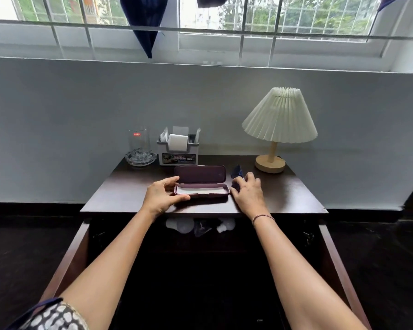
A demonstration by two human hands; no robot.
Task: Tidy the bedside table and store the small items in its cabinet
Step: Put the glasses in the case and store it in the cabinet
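A maroon glasses case (200, 181) lies open in the middle of the dark wooden bedside table (293, 194), its lid up and a pale lining showing inside. My left hand (161, 196) grips the case's left end, thumb along its front. My right hand (249, 191) sits just right of the case, fingers closed on a dark blue object (237, 173) that is partly hidden. Below the tabletop the cabinet (200, 244) stands open, with two white bulbs (180, 225) and a small clear item on its shelf.
At the back of the table stand a clear glass (138, 141) in a glass ashtray (140, 158), a grey tissue organiser (178, 150) and a pleated lamp (278, 120). The cabinet doors (67, 256) swing out on both sides of my arms. Dark cloth (143, 22) hangs at the window.
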